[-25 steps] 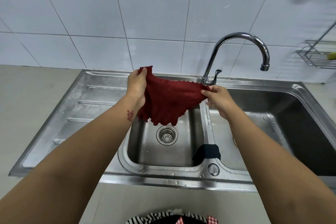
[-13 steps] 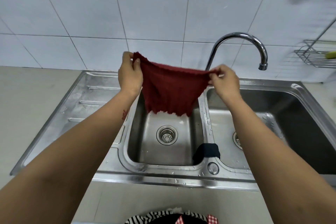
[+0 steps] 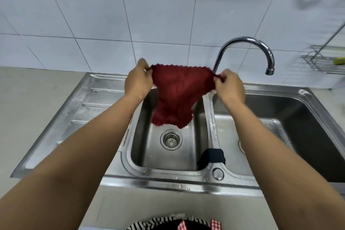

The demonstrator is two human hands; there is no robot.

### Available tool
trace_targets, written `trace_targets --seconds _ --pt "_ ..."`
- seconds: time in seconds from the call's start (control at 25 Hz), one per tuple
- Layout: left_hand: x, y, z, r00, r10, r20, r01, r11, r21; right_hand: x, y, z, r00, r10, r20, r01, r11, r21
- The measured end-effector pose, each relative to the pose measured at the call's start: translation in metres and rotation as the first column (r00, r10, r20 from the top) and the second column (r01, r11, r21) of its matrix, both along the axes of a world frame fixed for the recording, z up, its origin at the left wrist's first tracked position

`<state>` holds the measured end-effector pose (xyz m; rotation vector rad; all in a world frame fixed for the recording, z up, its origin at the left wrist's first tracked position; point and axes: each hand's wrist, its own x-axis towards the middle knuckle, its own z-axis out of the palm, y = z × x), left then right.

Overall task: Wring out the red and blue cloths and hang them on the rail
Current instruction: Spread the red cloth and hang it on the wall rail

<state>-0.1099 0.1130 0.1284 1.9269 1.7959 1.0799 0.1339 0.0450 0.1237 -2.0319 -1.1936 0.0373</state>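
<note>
A: Hands? Left hand [image 3: 137, 80] and right hand [image 3: 230, 86] each pinch a top corner of the red cloth [image 3: 177, 97], stretched above the sink [image 3: 104, 89].
B: Blue cloth [image 3: 212, 156] drapes the basin divider. No readable writing anywhere.

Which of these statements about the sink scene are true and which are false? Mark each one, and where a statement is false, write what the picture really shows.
1. Both hands hold the red cloth by its top corners. True: the left hand and the right hand each pinch a corner.
2. The red cloth lies flat in the basin. False: it hangs spread out above the left basin.
3. The blue cloth is draped over the divider between the two basins. True.
4. Water runs from the faucet. False: no stream shows at its spout.
5. The drain strainer is covered by the red cloth. False: it shows below the cloth's lower edge.
</note>
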Motion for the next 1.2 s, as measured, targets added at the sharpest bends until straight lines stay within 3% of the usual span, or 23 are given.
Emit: trace_targets --seconds 0.16,0.32,0.56,0.72,0.96,1.2 --pt "-0.001 -0.002 0.0 0.993 0.06 0.099 -0.06 0.998 -0.003 -0.004 0.001 0.007 0.999 0.033 0.021 -0.033 0.999 0.029" --pt "-0.006 0.002 -0.006 0.997 0.07 -0.017 -0.072 0.988 -0.137 -0.002 0.004 0.008 0.996 0.082 0.019 -0.08 0.994 -0.073" --pt "-0.009 0.019 0.004 0.927 0.093 0.362 -0.025 0.982 -0.188 0.003 0.007 0.015 0.998 0.008 -0.068 -0.014 0.996 -0.086" --pt "-0.007 0.015 0.021 0.827 0.124 0.548 -0.039 0.986 -0.163 0.001 0.015 0.019 0.972 0.034 -0.234 -0.05 0.997 -0.063" --pt "-0.022 0.019 0.047 0.7 0.118 0.704 -0.101 0.993 -0.066 -0.029 0.024 0.047 0.787 0.212 -0.58 -0.158 0.977 0.142" --pt "-0.061 0.039 0.075 0.685 0.037 0.728 -0.093 0.995 0.036 -0.085 0.043 0.081 0.622 0.339 -0.706 -0.118 0.932 0.343"
